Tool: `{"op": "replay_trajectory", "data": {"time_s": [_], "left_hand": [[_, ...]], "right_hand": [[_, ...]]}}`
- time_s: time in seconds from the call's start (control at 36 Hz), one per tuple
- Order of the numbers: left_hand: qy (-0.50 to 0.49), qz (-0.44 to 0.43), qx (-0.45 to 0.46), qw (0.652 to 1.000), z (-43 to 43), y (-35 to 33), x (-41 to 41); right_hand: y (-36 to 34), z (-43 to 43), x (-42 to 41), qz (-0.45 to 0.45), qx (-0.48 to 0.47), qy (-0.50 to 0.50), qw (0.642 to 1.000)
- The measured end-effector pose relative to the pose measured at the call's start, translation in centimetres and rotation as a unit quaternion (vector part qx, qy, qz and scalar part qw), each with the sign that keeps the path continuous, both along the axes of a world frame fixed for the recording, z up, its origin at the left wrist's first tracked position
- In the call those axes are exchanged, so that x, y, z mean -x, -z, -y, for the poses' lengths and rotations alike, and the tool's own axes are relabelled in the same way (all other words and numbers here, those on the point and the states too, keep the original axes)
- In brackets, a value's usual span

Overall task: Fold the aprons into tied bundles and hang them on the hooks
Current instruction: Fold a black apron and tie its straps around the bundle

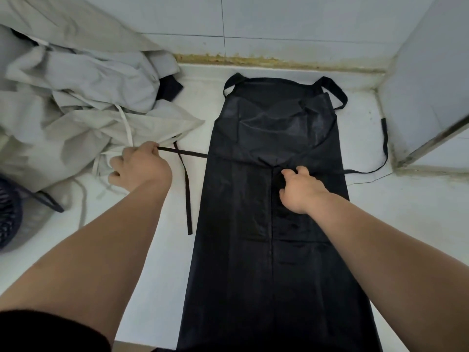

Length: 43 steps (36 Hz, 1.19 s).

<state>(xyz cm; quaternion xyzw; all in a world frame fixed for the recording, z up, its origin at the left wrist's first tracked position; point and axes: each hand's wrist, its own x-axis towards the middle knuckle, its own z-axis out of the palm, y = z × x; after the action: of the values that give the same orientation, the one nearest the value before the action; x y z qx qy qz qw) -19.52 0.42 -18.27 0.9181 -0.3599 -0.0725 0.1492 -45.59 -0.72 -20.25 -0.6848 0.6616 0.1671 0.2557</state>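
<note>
A black apron [269,250] lies flat on the white counter [162,250], folded lengthwise into a long strip, its neck loop at the far end. My left hand [139,168] pinches the apron's left waist tie [187,153] and holds it taut out to the left; the tie's loose end hangs down toward me. My right hand [299,186] rests on the middle of the apron at waist height, fingers curled on the fabric fold. The right waist tie [380,148] trails loosely across the counter to the right.
A heap of pale grey aprons [83,102] with white ties fills the counter's left side, a dark piece of cloth [168,88] showing under it. A dark slotted basket [9,219] sits at the left edge. Tiled walls [279,21] close the back and right.
</note>
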Motion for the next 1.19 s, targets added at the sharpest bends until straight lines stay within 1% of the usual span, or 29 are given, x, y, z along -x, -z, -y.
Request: {"op": "replay_trajectory", "data": {"time_s": [0.06, 0.11, 0.17, 0.19, 0.22, 0.28, 0.31, 0.33, 0.39, 0.44, 0.47, 0.53, 0.61, 0.69, 0.81, 0.89, 1.0, 1.06, 1.11, 1.19], "left_hand": [[0.023, 0.053, 0.01, 0.998, -0.5, 0.1, -0.2], [0.048, 0.083, 0.015, 0.995, -0.7, 0.2, 0.0], [0.081, 0.07, 0.003, 0.994, -0.8, 0.3, 1.0], [0.124, 0.058, 0.002, 0.991, -1.0, 0.5, 1.8], [0.188, 0.044, 0.012, 0.981, -1.4, 0.8, 2.6], [0.324, 0.002, 0.046, 0.945, -2.2, 1.8, 4.3], [0.374, -0.02, 0.047, 0.926, -2.7, 2.2, 5.0], [0.411, -0.035, 0.024, 0.911, -3.0, 2.6, 5.7], [0.45, -0.034, -0.088, 0.888, -3.5, 3.3, 6.4], [0.454, -0.01, -0.206, 0.867, -3.7, 3.7, 6.5], [0.45, 0.001, -0.239, 0.86, -3.8, 3.9, 6.4], [0.439, 0.021, -0.276, 0.855, -4.0, 4.1, 6.2], [0.427, 0.042, -0.292, 0.855, -4.0, 3.9, 6.2], [0.423, 0.068, -0.257, 0.866, -4.2, 3.8, 6.8], [0.451, 0.046, -0.163, 0.876, -5.3, 3.6, 7.6], [0.479, 0.022, -0.117, 0.87, -6.7, 3.4, 8.0], [0.497, 0.001, -0.102, 0.862, -8.9, 2.7, 7.7], [0.474, -0.007, -0.091, 0.876, -10.0, 2.1, 7.2], [0.436, -0.013, -0.076, 0.897, -11.3, 1.7, 6.8], [0.383, -0.044, -0.029, 0.922, -14.5, 1.4, 7.2]], "right_hand": [[0.0, -0.1, 0.0, -0.001, 0.002, -0.003, 1.0], [0.0, -0.2, 0.0, 0.001, 0.006, -0.006, 1.0], [0.1, -0.2, 0.0, 0.006, 0.01, -0.004, 1.0], [0.1, -0.3, 0.1, 0.01, 0.013, -0.002, 1.0], [0.0, -0.4, 0.1, 0.015, 0.016, -0.001, 1.0], [-0.1, -0.8, 0.2, 0.028, 0.026, 0.0, 0.999], [-0.1, -1.1, 0.3, 0.037, 0.036, 0.001, 0.999], [-0.1, -1.4, 0.5, 0.048, 0.046, 0.0, 0.998], [0.0, -2.0, 0.8, 0.077, 0.058, -0.009, 0.995], [0.3, -2.6, 1.4, 0.091, 0.059, -0.014, 0.994], [0.5, -2.9, 1.7, 0.083, 0.065, -0.021, 0.994], [0.7, -3.2, 2.4, 0.046, 0.091, -0.036, 0.994], [0.8, -4.0, 3.0, 0.01, 0.133, -0.011, 0.991], [0.8, -5.2, 3.4, 0.007, 0.147, 0.019, 0.989], [1.0, -7.1, 3.6, 0.025, 0.166, 0.035, 0.985], [1.1, -9.0, 3.3, 0.031, 0.18, 0.041, 0.982], [0.7, -11.0, 2.6, 0.046, 0.172, 0.036, 0.983], [0.1, -12.0, 2.3, 0.052, 0.168, 0.029, 0.984], [-0.3, -13.4, 2.3, 0.064, 0.168, 0.028, 0.983], [-0.7, -16.0, 3.2, 0.093, 0.184, 0.042, 0.978]]}}
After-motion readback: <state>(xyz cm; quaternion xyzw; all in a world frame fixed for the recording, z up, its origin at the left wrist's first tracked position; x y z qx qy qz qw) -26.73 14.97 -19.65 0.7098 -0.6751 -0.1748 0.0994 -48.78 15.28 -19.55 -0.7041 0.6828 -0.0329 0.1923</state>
